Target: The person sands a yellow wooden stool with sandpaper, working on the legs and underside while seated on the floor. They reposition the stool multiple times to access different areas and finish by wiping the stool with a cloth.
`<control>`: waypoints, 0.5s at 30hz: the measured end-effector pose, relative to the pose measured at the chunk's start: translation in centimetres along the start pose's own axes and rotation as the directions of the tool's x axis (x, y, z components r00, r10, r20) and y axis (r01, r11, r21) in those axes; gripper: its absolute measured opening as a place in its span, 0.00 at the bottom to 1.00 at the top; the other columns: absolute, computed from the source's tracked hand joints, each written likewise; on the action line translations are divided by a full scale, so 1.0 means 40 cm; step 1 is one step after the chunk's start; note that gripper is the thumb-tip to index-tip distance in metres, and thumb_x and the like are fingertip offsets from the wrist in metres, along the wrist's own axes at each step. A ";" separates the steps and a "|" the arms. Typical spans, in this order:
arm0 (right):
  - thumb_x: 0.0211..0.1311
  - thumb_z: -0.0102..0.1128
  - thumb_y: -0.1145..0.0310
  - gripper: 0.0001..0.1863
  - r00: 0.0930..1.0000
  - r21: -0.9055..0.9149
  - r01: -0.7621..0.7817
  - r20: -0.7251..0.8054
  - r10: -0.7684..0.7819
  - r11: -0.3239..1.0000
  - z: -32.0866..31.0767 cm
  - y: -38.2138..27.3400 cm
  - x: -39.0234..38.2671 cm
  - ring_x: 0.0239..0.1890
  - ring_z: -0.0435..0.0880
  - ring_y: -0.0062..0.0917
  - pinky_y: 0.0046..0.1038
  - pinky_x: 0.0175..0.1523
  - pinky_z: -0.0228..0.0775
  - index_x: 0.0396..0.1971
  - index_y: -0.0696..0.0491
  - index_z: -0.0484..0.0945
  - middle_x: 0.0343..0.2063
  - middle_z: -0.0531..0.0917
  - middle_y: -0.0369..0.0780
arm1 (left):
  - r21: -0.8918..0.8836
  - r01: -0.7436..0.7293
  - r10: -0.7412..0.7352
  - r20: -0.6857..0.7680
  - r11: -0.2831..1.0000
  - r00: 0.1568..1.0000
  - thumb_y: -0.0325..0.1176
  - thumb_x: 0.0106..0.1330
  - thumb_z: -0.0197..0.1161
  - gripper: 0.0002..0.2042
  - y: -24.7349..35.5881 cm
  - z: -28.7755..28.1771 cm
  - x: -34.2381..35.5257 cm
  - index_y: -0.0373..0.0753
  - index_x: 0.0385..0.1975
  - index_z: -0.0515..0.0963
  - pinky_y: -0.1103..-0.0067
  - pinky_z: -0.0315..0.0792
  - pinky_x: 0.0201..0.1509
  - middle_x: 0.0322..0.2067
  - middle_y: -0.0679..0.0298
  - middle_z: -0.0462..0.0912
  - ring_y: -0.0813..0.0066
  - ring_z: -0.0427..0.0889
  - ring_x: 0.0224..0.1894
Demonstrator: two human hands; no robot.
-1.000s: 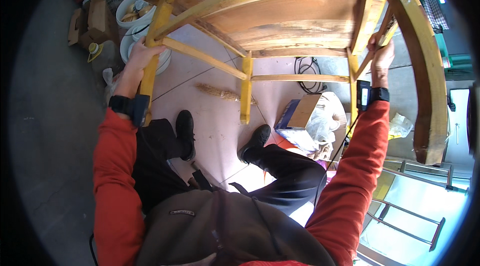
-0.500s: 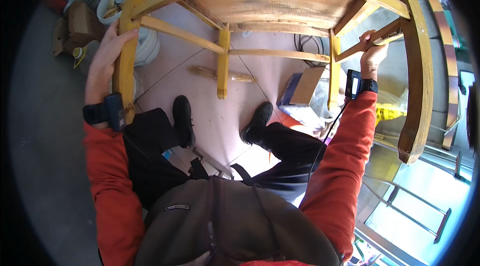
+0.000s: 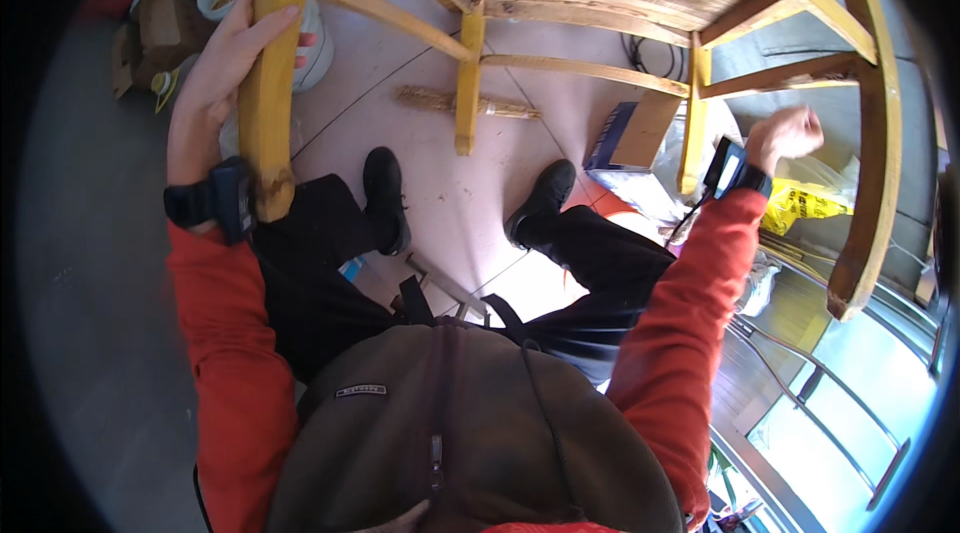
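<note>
A yellow wooden chair (image 3: 268,98) is tilted in front of me, its underside and legs facing me. My left hand (image 3: 232,53) wraps round its left leg, with the thumb across the front and fingertips showing at the far side. At the right my right hand (image 3: 788,136) is off the chair, just below the right side rail (image 3: 785,81). Its fingers are curled in, and nothing shows in them. The chair's upper part runs out of the picture at the top.
A straw hand broom (image 3: 425,100) lies on the tiled floor beyond my shoes. Cardboard boxes (image 3: 172,31) and white buckets (image 3: 312,58) stand at the left. An open carton (image 3: 640,133), a yellow plastic bag (image 3: 800,205) and a metal-tube frame (image 3: 815,363) are at the right.
My right hand has let go of the chair's side rail and dropped just below it. The chair has shifted slightly right in view; my left hand keeps its hold, higher in the picture.
</note>
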State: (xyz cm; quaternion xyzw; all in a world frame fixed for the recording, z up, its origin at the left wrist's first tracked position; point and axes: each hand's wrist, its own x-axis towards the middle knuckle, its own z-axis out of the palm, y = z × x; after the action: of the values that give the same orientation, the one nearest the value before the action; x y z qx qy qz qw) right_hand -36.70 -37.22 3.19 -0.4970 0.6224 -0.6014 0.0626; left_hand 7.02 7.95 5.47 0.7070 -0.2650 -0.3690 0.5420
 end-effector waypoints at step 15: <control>0.52 0.68 0.69 0.33 0.099 0.101 0.746 0.960 -0.261 0.658 0.150 0.542 -0.976 0.61 0.73 0.37 0.42 0.62 0.65 0.61 0.53 0.71 0.57 0.76 0.42 | 0.110 -0.015 0.019 -0.034 0.994 0.999 0.42 0.74 0.59 0.30 0.022 -0.009 0.041 0.40 0.72 0.59 0.82 0.80 0.37 0.46 0.62 0.78 0.79 0.82 0.38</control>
State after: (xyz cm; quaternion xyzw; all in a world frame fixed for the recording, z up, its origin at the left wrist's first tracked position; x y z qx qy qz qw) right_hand -24.98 -18.97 -36.30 -0.9296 0.3583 -0.0334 0.0799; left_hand 8.29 6.66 5.98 0.7398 -0.2812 -0.3367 0.5102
